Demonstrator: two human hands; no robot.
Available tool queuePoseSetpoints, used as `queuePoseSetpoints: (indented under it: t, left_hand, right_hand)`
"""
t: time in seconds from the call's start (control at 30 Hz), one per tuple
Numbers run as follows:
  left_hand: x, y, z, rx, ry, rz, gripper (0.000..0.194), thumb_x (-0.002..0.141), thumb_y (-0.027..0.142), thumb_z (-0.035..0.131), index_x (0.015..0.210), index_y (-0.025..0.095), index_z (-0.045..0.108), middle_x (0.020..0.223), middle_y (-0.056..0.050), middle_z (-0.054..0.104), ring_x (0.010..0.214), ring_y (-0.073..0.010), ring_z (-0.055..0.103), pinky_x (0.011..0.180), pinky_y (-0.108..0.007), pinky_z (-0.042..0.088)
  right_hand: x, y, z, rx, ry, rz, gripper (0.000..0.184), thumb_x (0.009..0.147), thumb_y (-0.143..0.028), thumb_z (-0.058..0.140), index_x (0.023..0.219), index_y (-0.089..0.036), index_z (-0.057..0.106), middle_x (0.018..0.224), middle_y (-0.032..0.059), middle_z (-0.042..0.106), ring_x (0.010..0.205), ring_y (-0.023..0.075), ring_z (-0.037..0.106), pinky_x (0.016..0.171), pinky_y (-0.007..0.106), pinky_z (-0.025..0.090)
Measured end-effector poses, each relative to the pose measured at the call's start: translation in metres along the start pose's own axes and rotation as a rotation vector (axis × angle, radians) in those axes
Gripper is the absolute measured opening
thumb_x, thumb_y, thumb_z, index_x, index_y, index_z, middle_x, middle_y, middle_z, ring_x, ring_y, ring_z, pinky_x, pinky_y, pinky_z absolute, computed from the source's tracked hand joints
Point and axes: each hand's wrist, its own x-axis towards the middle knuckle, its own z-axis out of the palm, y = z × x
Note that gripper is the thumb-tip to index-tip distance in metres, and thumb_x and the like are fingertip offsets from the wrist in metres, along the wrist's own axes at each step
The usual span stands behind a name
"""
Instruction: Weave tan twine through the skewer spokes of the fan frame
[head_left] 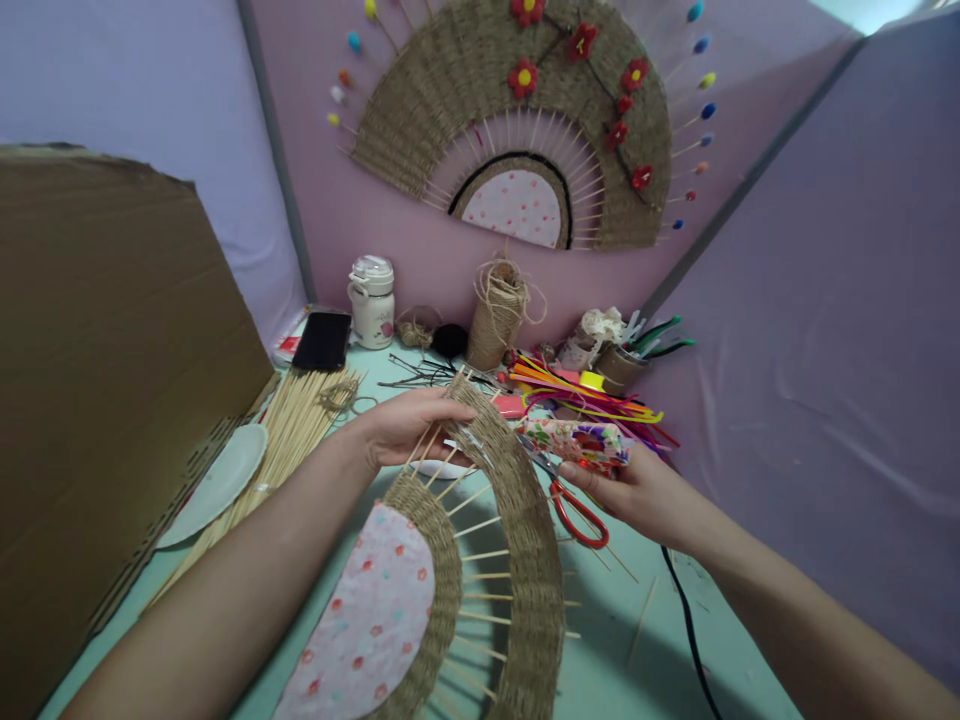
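Observation:
A half-round woven twine fan (529,540) with thin wooden sticks and a dotted pink-and-white cloth centre stands tilted in front of me. My left hand (412,425) pinches the upper end of its outer band, thumb on top and fingers behind. A clear, shiny streak lies on the band beside my thumb. My right hand (619,485) grips a flower-patterned glue gun (577,440), its front end close to the band's outer edge. Red-handled scissors (581,518) lie just below that hand, their blades partly hidden behind the band and glue gun.
A finished fan (420,120) with red flowers hangs on the back wall. Behind my hands stand a twine spool (495,315), a white bottle (373,305) and colourful pipe cleaners (592,390). Sticks (300,420), a phone (322,340) and cardboard (112,380) are left; a black cord (686,610) runs right.

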Motion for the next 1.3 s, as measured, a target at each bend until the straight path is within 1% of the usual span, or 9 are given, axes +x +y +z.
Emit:
queuePoseSetpoints:
  t: [0.17, 0.3, 0.47, 0.7, 0.83, 1.0, 1.3]
  left_hand:
    - [-0.0005, 0.0009, 0.0022, 0.012, 0.03, -0.001, 0.02, 0.075, 0.015, 0.062, 0.094, 0.014, 0.061, 0.084, -0.007, 0.069, 0.073, -0.0193, 0.067, 0.07, -0.04, 0.055]
    - [-0.0012, 0.0009, 0.0024, 0.011, 0.021, -0.001, 0.019, 0.075, 0.015, 0.062, 0.094, 0.014, 0.061, 0.085, -0.007, 0.069, 0.074, -0.0191, 0.066, 0.07, -0.041, 0.055]
    - [-0.0019, 0.0019, 0.0027, 0.015, 0.037, -0.005, 0.019, 0.076, 0.014, 0.061, 0.094, 0.014, 0.06, 0.084, -0.007, 0.068, 0.072, -0.0189, 0.066, 0.068, -0.039, 0.056]
    - [-0.0012, 0.0007, 0.002, 0.016, 0.034, 0.007, 0.019, 0.076, 0.015, 0.062, 0.095, 0.013, 0.061, 0.086, -0.008, 0.068, 0.074, -0.0194, 0.066, 0.069, -0.04, 0.056]
    - [-0.0006, 0.0003, 0.0011, 0.022, 0.027, 0.006, 0.02, 0.074, 0.016, 0.063, 0.094, 0.014, 0.061, 0.086, -0.008, 0.068, 0.074, -0.0196, 0.066, 0.07, -0.04, 0.056]
    - [-0.0016, 0.0016, 0.0022, 0.027, 0.026, 0.005, 0.021, 0.074, 0.017, 0.064, 0.094, 0.014, 0.061, 0.087, -0.008, 0.069, 0.075, -0.0202, 0.066, 0.07, -0.041, 0.056]
    - [-0.0017, 0.0008, 0.0027, 0.021, 0.035, 0.0, 0.019, 0.075, 0.016, 0.062, 0.094, 0.014, 0.06, 0.085, -0.008, 0.069, 0.074, -0.0195, 0.066, 0.069, -0.04, 0.056]
  right_hand:
    - [-0.0001, -0.0018, -0.0006, 0.01, 0.003, -0.011, 0.038, 0.079, -0.042, 0.058, 0.113, -0.024, 0.063, 0.111, 0.0053, 0.065, 0.1, 0.0283, 0.059, 0.09, 0.042, 0.045]
    - [0.0002, -0.0038, -0.0009, 0.001, 0.003, -0.011, 0.036, 0.079, -0.041, 0.058, 0.111, -0.024, 0.064, 0.11, 0.0048, 0.066, 0.098, 0.0283, 0.06, 0.089, 0.042, 0.046]
    - [0.0004, -0.0049, -0.0007, -0.009, -0.003, -0.009, 0.036, 0.08, -0.042, 0.057, 0.11, -0.024, 0.064, 0.109, 0.005, 0.066, 0.101, 0.0287, 0.059, 0.091, 0.043, 0.045]
    - [0.0, -0.0045, -0.0006, -0.016, -0.044, -0.007, 0.039, 0.083, -0.045, 0.052, 0.114, -0.024, 0.063, 0.117, 0.0052, 0.063, 0.107, 0.0278, 0.057, 0.096, 0.043, 0.043]
    - [0.0003, -0.0043, -0.0006, -0.046, -0.043, -0.027, 0.04, 0.083, -0.045, 0.052, 0.114, -0.022, 0.062, 0.115, 0.0061, 0.064, 0.105, 0.0272, 0.058, 0.094, 0.043, 0.045]
    - [0.0003, -0.0054, -0.0011, -0.119, -0.047, -0.041, 0.04, 0.084, -0.047, 0.05, 0.114, -0.023, 0.062, 0.111, 0.0048, 0.066, 0.098, 0.025, 0.062, 0.088, 0.039, 0.049]
    - [-0.0002, -0.0062, -0.0014, -0.111, -0.072, -0.043, 0.042, 0.085, -0.046, 0.05, 0.117, -0.022, 0.06, 0.117, 0.0053, 0.063, 0.102, 0.0253, 0.059, 0.091, 0.039, 0.047]
